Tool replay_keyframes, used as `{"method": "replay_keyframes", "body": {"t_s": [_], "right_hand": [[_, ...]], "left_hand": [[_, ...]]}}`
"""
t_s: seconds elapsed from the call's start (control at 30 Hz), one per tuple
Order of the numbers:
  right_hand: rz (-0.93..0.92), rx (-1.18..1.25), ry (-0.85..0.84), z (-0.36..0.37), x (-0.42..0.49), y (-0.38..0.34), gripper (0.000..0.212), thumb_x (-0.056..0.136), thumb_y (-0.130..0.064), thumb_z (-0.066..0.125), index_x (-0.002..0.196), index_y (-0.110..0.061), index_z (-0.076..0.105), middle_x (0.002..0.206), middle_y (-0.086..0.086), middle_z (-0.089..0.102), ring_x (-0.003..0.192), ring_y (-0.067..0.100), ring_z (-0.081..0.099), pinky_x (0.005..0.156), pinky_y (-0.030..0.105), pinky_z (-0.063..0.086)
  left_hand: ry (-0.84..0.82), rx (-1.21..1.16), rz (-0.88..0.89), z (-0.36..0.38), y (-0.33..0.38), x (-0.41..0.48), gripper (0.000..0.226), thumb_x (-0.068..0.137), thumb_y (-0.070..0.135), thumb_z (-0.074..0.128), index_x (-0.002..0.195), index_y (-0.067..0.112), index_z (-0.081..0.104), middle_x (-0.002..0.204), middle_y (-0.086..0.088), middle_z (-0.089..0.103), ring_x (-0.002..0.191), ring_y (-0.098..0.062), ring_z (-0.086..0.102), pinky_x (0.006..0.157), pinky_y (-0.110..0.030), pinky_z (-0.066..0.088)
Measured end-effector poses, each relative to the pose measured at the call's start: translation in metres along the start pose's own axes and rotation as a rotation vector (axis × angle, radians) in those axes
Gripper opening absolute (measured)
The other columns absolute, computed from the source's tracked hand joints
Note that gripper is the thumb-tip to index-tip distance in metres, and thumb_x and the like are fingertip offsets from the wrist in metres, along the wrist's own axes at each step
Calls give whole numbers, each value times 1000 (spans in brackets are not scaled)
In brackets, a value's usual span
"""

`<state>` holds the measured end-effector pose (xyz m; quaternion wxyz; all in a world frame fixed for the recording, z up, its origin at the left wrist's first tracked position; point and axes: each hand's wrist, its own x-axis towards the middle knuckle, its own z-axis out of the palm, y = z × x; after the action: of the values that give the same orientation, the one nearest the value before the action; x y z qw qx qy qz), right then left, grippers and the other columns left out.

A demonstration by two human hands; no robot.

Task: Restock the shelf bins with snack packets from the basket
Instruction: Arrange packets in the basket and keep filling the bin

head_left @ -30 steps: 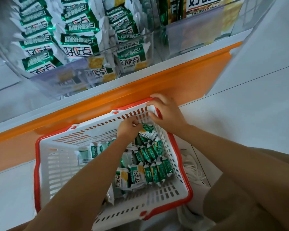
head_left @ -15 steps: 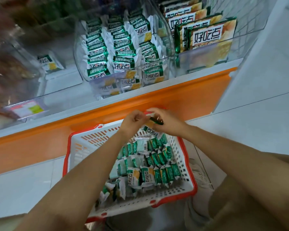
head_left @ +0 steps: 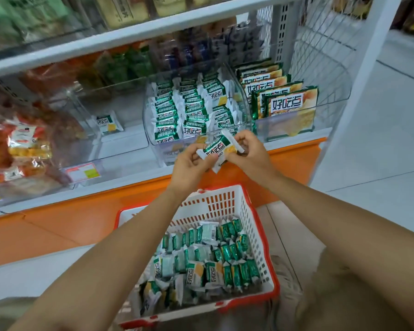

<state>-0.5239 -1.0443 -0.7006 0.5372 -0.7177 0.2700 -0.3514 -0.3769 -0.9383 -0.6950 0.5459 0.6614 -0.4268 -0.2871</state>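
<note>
Pinching its ends, left hand (head_left: 189,167) and right hand (head_left: 252,155) are holding one snack packet (head_left: 216,149) before the bin (head_left: 164,150).

An orange base (head_left: 58,230) runs under the white shelf (head_left: 134,173). Below the base and to its right is a pale floor (head_left: 380,151) of big tiles with thin dark lines. At the base's right end, 1 white post (head_left: 359,80) goes up. Above that end is a gray wire wall (head_left: 320,44). High above the base is 1 more white board (head_left: 153,27). The light is soft.
</note>
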Motion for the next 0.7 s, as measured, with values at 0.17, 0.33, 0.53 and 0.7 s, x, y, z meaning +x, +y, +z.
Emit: {"method": "replay_keyframes", "body": {"t_s": [0.17, 0.33, 0.53, 0.7], "right_hand": [[-138, -1, -7, -21, 26, -23, 25, 89, -18, 69, 108, -15, 53, 100, 8, 59, 90, 16, 60, 78, 22, 52], [-265, -80, 149, -32, 60, -27, 27, 93, -25, 63, 116, -13, 55, 105, -2, 59, 99, 13, 59, 90, 31, 51], [-383, -237, 252, -33, 98, -24, 29, 93, -17, 60, 121, -12, 56, 117, -5, 54, 110, 4, 49, 93, 14, 38], [-345, -291, 262, -29, 121, -7, 38, 94, -16, 56, 131, -10, 53, 134, 6, 54, 125, 18, 48, 103, 26, 37]], "left_hand": [[144, 159, 210, -1, 44, 18, 23, 90, 22, 71, 109, 17, 58, 62, -9, 44, 54, -5, 42, 51, -20, 39], [196, 348, 304, -9, 67, 63, 24, 89, 31, 72, 107, 24, 57, 64, 7, 40, 59, -10, 38, 56, -23, 35], [266, 475, 270, -11, 72, 134, 30, 87, 41, 71, 110, 24, 61, 72, -2, 56, 66, -17, 49, 61, -37, 41], [217, 574, 147, -1, 66, 182, 33, 86, 36, 74, 109, 19, 59, 71, -2, 54, 62, -17, 48, 56, -30, 35]]}}
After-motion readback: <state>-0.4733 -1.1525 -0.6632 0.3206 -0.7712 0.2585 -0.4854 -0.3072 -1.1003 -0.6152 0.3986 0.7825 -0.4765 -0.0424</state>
